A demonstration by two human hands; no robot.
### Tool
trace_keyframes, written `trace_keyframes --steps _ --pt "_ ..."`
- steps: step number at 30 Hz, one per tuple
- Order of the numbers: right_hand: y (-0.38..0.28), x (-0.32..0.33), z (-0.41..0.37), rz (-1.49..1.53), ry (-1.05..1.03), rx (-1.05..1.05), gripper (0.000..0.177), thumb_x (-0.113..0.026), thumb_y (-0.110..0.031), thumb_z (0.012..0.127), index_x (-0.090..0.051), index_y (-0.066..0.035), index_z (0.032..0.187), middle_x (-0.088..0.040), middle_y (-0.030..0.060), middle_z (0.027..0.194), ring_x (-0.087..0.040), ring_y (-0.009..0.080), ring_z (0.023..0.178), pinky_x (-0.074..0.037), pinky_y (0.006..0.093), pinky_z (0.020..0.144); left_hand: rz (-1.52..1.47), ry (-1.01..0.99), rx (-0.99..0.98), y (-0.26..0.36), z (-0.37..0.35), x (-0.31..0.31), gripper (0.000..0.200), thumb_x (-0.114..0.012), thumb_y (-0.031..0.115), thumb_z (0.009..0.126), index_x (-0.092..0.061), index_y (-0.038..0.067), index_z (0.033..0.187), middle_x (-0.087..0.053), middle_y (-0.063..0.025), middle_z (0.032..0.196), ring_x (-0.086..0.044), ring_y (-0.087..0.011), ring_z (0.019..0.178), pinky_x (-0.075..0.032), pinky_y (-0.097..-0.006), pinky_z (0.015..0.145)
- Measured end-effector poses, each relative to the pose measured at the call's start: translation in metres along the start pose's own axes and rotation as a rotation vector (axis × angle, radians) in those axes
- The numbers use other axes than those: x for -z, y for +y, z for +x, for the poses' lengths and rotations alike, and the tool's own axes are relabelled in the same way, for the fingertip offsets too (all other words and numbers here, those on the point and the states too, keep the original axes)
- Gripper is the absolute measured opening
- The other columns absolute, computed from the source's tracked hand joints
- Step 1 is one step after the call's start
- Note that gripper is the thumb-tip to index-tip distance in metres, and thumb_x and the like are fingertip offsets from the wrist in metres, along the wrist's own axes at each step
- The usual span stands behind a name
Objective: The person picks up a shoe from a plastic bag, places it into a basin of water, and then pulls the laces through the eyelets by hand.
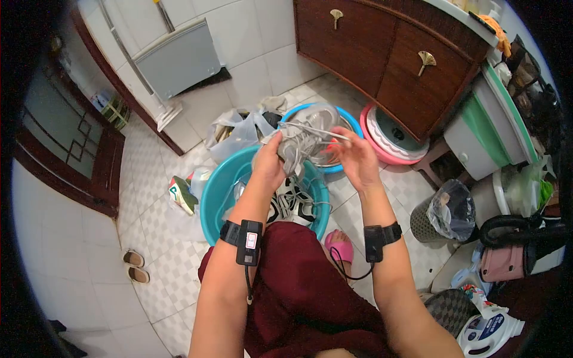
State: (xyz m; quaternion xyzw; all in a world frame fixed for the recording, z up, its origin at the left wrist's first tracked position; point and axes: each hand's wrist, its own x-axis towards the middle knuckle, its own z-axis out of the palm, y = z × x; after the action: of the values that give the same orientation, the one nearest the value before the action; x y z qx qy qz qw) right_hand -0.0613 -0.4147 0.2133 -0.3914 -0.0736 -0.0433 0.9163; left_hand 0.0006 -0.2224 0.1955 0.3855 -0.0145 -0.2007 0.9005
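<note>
Maroon skirt (304,298) nearest, left hand (270,166) clasps a grey sneaker (301,143) while right hand (358,160) pinches its lace (316,132).

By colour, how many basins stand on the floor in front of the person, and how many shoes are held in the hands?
Teal basin: 1
Blue basin: 1
Pink basin: 1
Grey shoe, held by left hand and right hand: 1
Total: 4
</note>
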Motion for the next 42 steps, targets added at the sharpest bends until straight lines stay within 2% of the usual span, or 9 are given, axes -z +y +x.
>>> trace_keyframes --steps 3,6,11,15,19,26,30,37,42 --pt "0.007 0.036 -0.006 0.157 -0.178 -0.089 0.045 -0.040 -0.039 0.094 -0.061 0.001 0.096 -0.051 0.0030 0.067 -0.054 0.0178 0.082 -0.041 0.0313 0.087 -0.051 0.030 -0.008 0.003 -0.003 0.000 0.035 -0.045 0.028 0.094 -0.052 0.001 0.116 -0.060 -0.0114 0.112 -0.059 -0.0240 0.100 -0.047 -0.0384 0.089" --pt "-0.014 0.028 -0.018 -0.497 -0.159 -0.259 0.042 -0.042 -0.038 0.095 -0.059 -0.002 0.083 -0.049 -0.0002 0.060 -0.051 0.0121 0.067 -0.041 0.0281 0.076 0.073 0.101 -0.029 -0.001 -0.006 -0.001 0.035 -0.046 0.027 0.094 -0.051 0.001 0.117 -0.060 -0.0113 0.112 -0.059 -0.0239 0.102 -0.047 -0.0379 0.089" --pt "-0.024 0.015 -0.038 0.165 -0.159 0.171 0.054 -0.037 -0.048 0.095 -0.052 -0.009 0.061 -0.046 0.0035 0.061 -0.045 0.0142 0.059 -0.038 0.0245 0.062 -0.053 0.096 0.010 0.004 -0.003 0.003 0.035 -0.047 0.028 0.093 -0.053 0.002 0.115 -0.061 -0.0111 0.111 -0.060 -0.0243 0.100 -0.047 -0.0391 0.089" --pt "-0.020 0.059 -0.041 0.213 -0.266 -0.144 0.059 -0.033 -0.049 0.096 -0.045 -0.011 0.053 -0.048 0.0012 0.060 -0.046 0.0149 0.056 -0.036 0.0257 0.053 0.072 0.118 -0.066 0.005 -0.007 -0.005 0.035 -0.048 0.029 0.093 -0.053 0.002 0.115 -0.060 -0.0120 0.113 -0.059 -0.0235 0.099 -0.047 -0.0366 0.087" --pt "-0.020 0.039 -0.044 -0.899 0.047 -0.371 0.033 -0.055 -0.036 0.090 -0.063 -0.005 0.085 -0.060 0.0056 0.071 -0.057 0.0178 0.063 -0.043 0.0251 0.049 0.190 0.050 -0.077 0.003 -0.010 -0.008 0.036 -0.048 0.029 0.093 -0.054 0.001 0.116 -0.060 -0.0104 0.112 -0.059 -0.0221 0.099 -0.046 -0.0348 0.088" --pt "-0.018 -0.010 0.015 -1.626 0.045 0.775 0.037 -0.072 -0.029 0.070 -0.066 -0.009 0.100 -0.060 0.0097 0.104 -0.054 0.0267 0.100 -0.041 0.0400 0.087 0.451 -0.067 -0.039 0.001 -0.021 -0.017 0.048 -0.048 0.035 0.092 -0.049 -0.001 0.124 -0.057 -0.0066 0.116 -0.053 -0.0148 0.102 -0.041 -0.0290 0.088" --pt "0.001 -0.005 0.045 -1.608 -0.188 0.734 0.027 -0.069 -0.026 0.073 -0.068 -0.012 0.096 -0.063 0.0073 0.098 -0.056 0.0273 0.098 -0.042 0.0411 0.085 0.515 -0.086 -0.023 -0.001 -0.028 -0.027 0.045 -0.048 0.034 0.092 -0.051 0.000 0.121 -0.057 -0.0063 0.115 -0.054 -0.0142 0.099 -0.041 -0.0276 0.087" --pt "-0.023 0.021 0.024 -0.725 0.384 0.425 0.013 -0.059 -0.014 0.085 -0.059 -0.001 0.084 -0.063 0.0077 0.083 -0.059 0.0189 0.077 -0.046 0.0309 0.073 0.376 0.011 -0.042 0.000 -0.014 -0.006 0.042 -0.049 0.032 0.093 -0.053 -0.001 0.119 -0.059 -0.0087 0.114 -0.057 -0.0183 0.101 -0.043 -0.0318 0.088" --pt "-0.022 0.034 -0.018 -1.156 -0.303 -0.039 0.018 -0.062 -0.018 0.085 -0.062 0.000 0.085 -0.064 0.0086 0.084 -0.058 0.0148 0.075 -0.046 0.0277 0.070 0.166 0.030 -0.069 0.003 -0.005 -0.001 0.038 -0.045 0.029 0.095 -0.051 0.003 0.121 -0.058 -0.0083 0.118 -0.057 -0.0208 0.104 -0.044 -0.0341 0.091"
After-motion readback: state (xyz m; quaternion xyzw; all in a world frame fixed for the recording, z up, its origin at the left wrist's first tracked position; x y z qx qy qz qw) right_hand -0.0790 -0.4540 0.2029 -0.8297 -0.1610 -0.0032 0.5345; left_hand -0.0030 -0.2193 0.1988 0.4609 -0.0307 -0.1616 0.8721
